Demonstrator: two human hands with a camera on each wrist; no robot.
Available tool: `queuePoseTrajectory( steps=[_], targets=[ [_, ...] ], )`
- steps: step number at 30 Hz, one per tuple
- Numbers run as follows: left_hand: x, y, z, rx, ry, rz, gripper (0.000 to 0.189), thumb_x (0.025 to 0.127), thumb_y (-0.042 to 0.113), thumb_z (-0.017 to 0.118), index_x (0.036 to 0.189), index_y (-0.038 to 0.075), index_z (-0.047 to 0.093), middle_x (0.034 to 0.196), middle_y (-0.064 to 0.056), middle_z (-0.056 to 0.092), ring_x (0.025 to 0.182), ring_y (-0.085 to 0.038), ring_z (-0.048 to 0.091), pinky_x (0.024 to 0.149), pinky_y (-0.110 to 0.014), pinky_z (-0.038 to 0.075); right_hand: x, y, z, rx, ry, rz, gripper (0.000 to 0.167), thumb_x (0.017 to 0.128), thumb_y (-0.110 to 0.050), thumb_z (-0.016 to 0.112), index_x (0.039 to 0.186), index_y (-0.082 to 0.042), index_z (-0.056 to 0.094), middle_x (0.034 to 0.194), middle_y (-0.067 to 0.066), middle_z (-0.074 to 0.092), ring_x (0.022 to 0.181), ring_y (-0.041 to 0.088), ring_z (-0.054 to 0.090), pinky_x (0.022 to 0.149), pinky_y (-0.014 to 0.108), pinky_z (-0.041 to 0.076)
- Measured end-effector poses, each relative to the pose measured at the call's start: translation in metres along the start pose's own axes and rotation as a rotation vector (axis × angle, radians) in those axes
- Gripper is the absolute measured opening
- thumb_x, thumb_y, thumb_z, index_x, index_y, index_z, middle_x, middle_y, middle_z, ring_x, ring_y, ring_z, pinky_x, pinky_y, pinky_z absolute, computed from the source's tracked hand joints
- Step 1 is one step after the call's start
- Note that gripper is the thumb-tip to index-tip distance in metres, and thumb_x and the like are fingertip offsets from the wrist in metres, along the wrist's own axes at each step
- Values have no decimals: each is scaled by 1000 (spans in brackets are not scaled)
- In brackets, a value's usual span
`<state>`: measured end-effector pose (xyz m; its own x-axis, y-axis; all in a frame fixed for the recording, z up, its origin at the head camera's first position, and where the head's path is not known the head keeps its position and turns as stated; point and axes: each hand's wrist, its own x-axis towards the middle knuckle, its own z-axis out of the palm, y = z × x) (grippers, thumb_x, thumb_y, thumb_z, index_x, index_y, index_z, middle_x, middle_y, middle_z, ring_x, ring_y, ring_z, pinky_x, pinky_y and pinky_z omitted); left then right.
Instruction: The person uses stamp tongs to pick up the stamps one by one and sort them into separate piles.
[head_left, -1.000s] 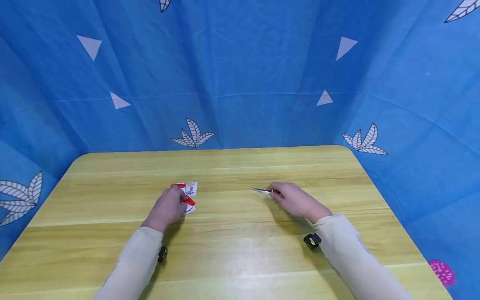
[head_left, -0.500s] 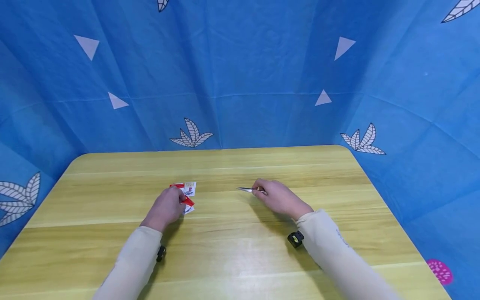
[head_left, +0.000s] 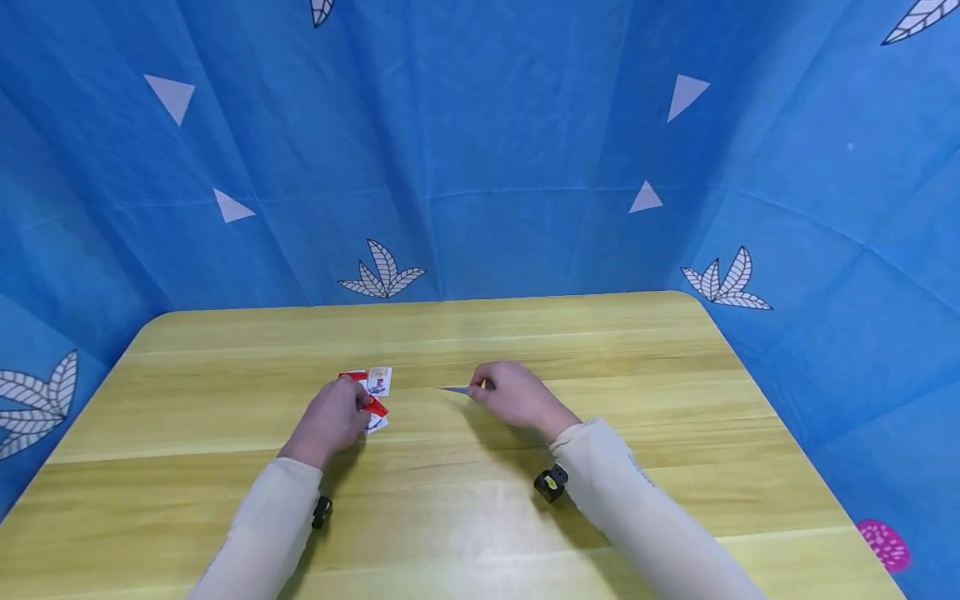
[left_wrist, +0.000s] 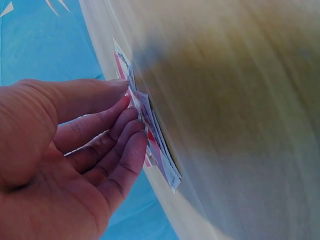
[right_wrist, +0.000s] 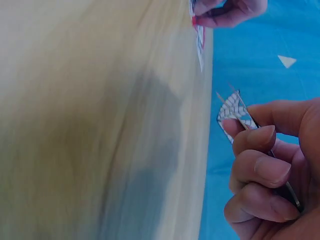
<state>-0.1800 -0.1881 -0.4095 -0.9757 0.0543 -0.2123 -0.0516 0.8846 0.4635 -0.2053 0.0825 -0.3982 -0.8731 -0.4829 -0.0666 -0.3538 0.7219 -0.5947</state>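
My left hand [head_left: 330, 421] pinches a red-and-white paper piece [head_left: 375, 407] at the left of the table, just over a small cluster of printed pieces that look like stamps. One pale stamp [head_left: 379, 381] lies flat beyond the fingers and another [head_left: 377, 423] shows below the red piece. The left wrist view has these papers [left_wrist: 162, 160] overlapping past the fingertips, which hide part of them. Tweezers [right_wrist: 241, 111] sit between the thumb and curled fingers of my right hand [head_left: 516, 398]. Their two tips stand apart, point left and are a short way from the stamps.
The wood-grain table [head_left: 450, 517] reaches to a blue patterned curtain [head_left: 480, 150] behind and at the sides. Black devices are strapped at the left wrist [head_left: 322, 512] and the right wrist [head_left: 551, 483].
My right hand has moved left with the tweezers, steadily closer to the stamps. The left hand stays nearly in place, still pinching the red-and-white piece.
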Motion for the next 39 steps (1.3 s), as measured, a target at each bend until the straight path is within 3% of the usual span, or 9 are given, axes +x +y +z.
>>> queuePoseTrajectory(
  steps=[9,16,20,29,39],
  targets=[
    [2,1,-1,14,-11,-3,20,88,4,70,105,-4,69,101,-15,61,88,-28,54,75,-38,46,15,-18,13,100,-102,-93,18,99,-22,59,95,-9,71,67,-4,52,57,11,42,56,28,36],
    [1,2,-1,6,-14,-21,21,88,3,70,107,-5,68,100,-15,61,87,-28,54,72,-37,47,29,-30,23,93,-137,-73,17,98,-23,60,96,-11,72,80,-4,60,69,13,49,65,29,41],
    [1,3,-2,13,-7,1,21,88,3,71,107,-5,68,99,-15,62,87,-28,54,74,-38,47,32,-30,28,90,-139,-64,16,97,-20,61,95,-10,72,82,-4,61,75,13,52,68,29,43],
    [0,1,-7,24,5,40,14,87,2,70,99,-5,68,92,-14,63,80,-27,55,69,-36,47,36,-34,39,102,-140,-59,15,97,-20,60,93,-10,70,80,-4,60,73,13,52,67,28,43],
    [1,3,-4,25,-2,24,15,87,2,71,100,-4,69,94,-14,63,82,-27,54,70,-36,46,38,-32,46,105,-133,-40,13,98,-19,59,92,-14,69,80,-5,60,73,13,51,68,29,43]
  ],
)
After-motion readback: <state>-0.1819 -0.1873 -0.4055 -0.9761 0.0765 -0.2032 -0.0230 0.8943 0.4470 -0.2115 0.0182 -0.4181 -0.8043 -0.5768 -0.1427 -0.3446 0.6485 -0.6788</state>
